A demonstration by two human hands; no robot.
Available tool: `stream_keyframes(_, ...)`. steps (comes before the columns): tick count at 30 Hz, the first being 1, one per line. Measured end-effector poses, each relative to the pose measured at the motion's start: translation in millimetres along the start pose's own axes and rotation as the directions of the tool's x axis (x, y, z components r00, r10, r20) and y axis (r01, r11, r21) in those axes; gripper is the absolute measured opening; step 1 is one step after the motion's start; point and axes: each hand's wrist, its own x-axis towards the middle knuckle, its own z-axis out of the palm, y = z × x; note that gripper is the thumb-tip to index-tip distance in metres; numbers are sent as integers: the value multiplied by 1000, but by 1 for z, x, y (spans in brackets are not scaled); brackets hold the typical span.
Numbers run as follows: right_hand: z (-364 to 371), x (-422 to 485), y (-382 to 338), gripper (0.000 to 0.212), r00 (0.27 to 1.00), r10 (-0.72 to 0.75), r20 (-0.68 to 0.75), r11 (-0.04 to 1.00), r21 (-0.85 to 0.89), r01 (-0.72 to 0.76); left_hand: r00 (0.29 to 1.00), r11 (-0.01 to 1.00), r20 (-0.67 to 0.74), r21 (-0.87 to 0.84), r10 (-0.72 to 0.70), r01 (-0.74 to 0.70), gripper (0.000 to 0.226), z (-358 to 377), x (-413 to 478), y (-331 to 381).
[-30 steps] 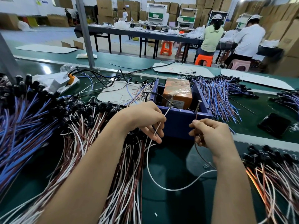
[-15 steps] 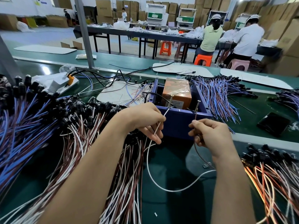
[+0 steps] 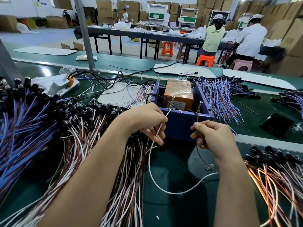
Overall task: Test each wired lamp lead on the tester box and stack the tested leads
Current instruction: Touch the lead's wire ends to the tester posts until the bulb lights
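A blue tester box [image 3: 183, 123] stands on the green bench, with an orange block inside and two upright screw posts at its near rim. My left hand [image 3: 147, 122] pinches the white wire [image 3: 164, 185] of one lamp lead and holds its bare end against the left screw [image 3: 171, 102]. My right hand [image 3: 213, 136] pinches the same lead's brown wire [image 3: 200, 154] and holds its end up to the right screw [image 3: 199, 107]. The wires loop down over the bench between my arms. The lead's lamp is hidden.
A large heap of red-and-white and blue leads with black lamp heads [image 3: 57, 128] lies on the left. Orange-lit leads [image 3: 275, 177] lie at the right, blue-and-red ones [image 3: 219, 95] behind the box. A dark phone [image 3: 277, 125] lies at the right. People sit at a far table.
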Motion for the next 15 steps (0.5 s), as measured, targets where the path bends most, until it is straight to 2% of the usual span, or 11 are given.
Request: stream_keyframes(15,0,2,2,21,1000,-10,10,1000,-3,10,1000,1000,3,5,-8,8,30,1,2,-1)
